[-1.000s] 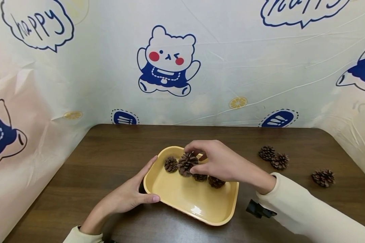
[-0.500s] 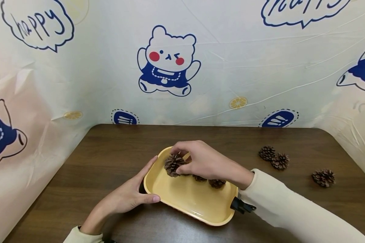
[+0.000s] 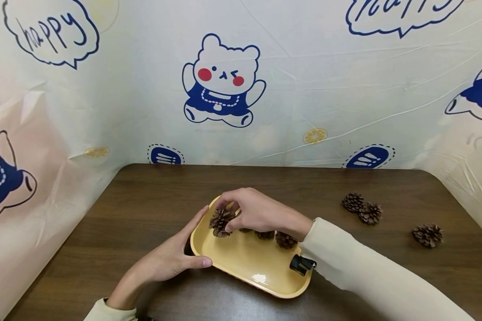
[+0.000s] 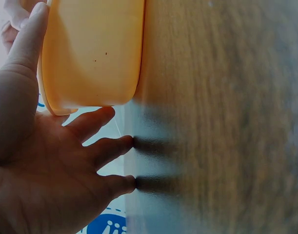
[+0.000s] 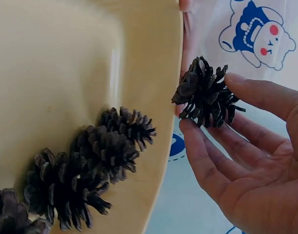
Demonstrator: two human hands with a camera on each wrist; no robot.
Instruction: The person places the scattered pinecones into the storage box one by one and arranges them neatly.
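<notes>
Yellow tray (image 3: 241, 263) steadied by left hand (image 3: 166, 261) — fingers straight against near-left rim. Right hand (image 3: 261, 214) pinches pine cone (image 3: 220, 221) over tray's left corner; loose fingertip grip — cone may drop outside rim. Three cones (image 3: 363, 209) remain right on table (image 3: 144, 200).

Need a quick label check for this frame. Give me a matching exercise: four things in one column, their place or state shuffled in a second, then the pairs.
Things:
1. left hand
2. right hand
3. yellow tray
4. three loose pine cones

Places or states:
A. on the bare table, right of the tray
B. pinches a pine cone over the tray's far left corner
C. on the table, with a row of pine cones lying in it
D. rests against the tray's left edge, fingers straight

Pairs: 1-D, 2-B, 3-C, 4-A
</notes>
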